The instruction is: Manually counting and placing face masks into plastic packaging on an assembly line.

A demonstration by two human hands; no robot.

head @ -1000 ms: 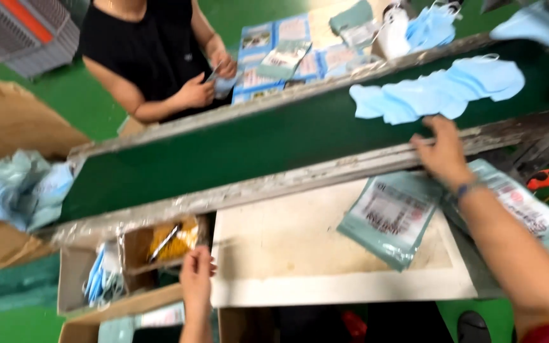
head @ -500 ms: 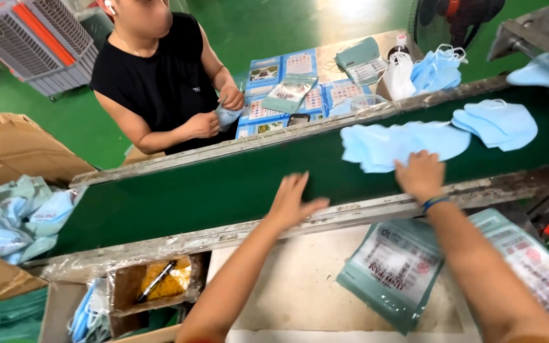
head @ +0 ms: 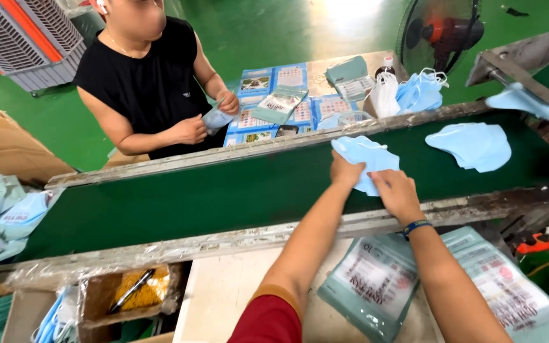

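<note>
A small stack of light blue face masks [head: 366,160] is lying on the green conveyor belt [head: 223,190], its near edge hidden under both hands. The left hand [head: 345,171] is pinching its left side; the right hand [head: 396,194] is pressing curled fingers on it.

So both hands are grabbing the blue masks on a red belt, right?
Not quite: the belt is green, not red. The head view shows the left hand and the right hand both on the pile of blue masks on it.
</note>
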